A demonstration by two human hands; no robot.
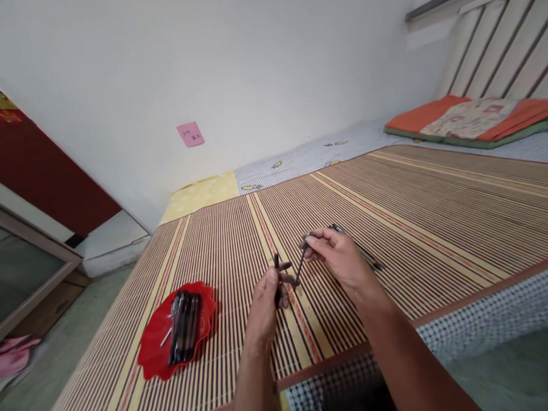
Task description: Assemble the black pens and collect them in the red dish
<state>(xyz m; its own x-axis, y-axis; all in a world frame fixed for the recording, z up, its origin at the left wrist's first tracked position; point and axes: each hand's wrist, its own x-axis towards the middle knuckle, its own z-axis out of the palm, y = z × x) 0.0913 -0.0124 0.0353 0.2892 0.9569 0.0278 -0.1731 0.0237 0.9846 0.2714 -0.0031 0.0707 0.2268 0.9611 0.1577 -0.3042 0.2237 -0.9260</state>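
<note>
My left hand (pixel 267 290) is closed around a black pen barrel (pixel 277 279), held nearly upright over the striped mat. Between the thumb and fingers of my right hand (pixel 328 251) is a thin dark pen refill (pixel 300 262), slanting down. Its lower end is close to the fingers of my left hand; whether they touch I cannot tell. Several black pens (pixel 185 327) lie side by side in a red scalloped plate (pixel 150 341) to the left. Beyond my right hand, partly hidden by it, more thin dark pen parts (pixel 371 259) rest on the mat.
The striped bamboo mat (pixel 221 244) covers a bed beside a white wall (pixel 268 66). Folded orange and floral bedding (pixel 474 119) lies at the far right near a slatted white headboard (pixel 512 43). A pink note (pixel 190 134) is on the wall. The bed's front edge runs below my forearms.
</note>
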